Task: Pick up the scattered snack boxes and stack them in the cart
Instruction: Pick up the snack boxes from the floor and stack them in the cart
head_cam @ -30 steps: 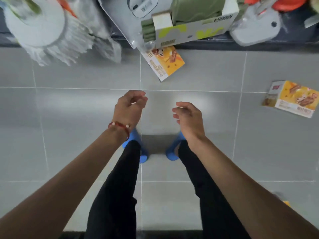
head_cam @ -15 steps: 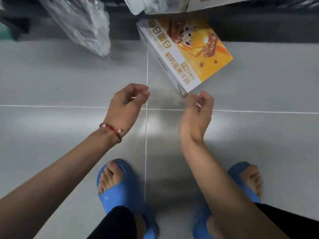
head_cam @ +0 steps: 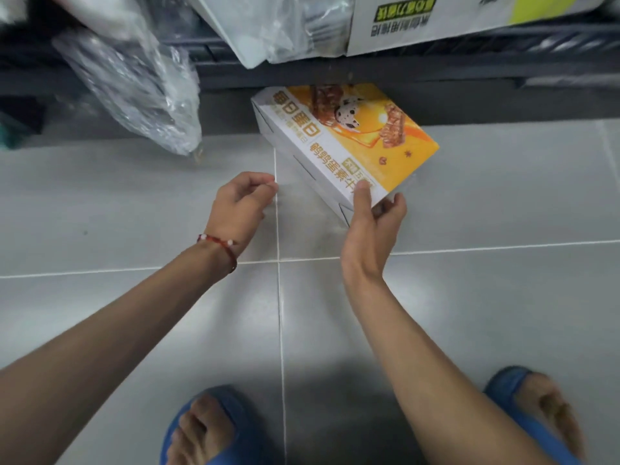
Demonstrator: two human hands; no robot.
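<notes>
An orange and white snack box (head_cam: 349,142) lies on the grey tiled floor, its far end tucked under the dark edge of a shelf. My right hand (head_cam: 370,226) grips the box's near corner, thumb on the printed top face and fingers round the right side. My left hand (head_cam: 243,204), with a red bracelet at the wrist, hovers just left of the box with fingers loosely curled and holds nothing. No cart is identifiable in this view.
A dark low shelf (head_cam: 436,72) runs across the top, carrying a white and green carton (head_cam: 436,21) and crumpled clear plastic bags (head_cam: 134,82) that hang over the floor at the left. My feet in blue slippers (head_cam: 208,431) stand at the bottom.
I have bent lower and closer to the box. My right hand moved forward and took hold of the box's near corner. My left hand stayed beside it, holding nothing.
</notes>
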